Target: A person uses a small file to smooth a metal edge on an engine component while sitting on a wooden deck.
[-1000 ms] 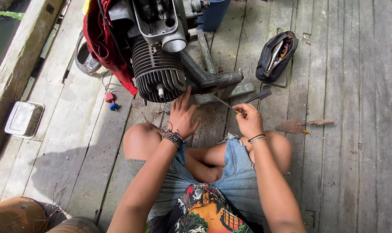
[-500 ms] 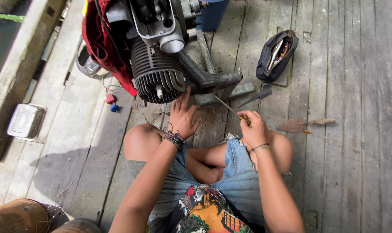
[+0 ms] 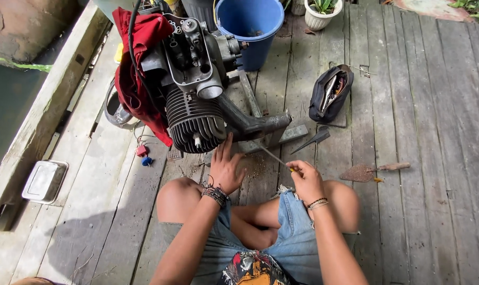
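I see my left hand spread open, fingers up against the underside of the finned engine standing on the plank floor. My right hand is closed around a thin screwdriver, its tip pointing at the engine's base. A tool pouch lies well apart.
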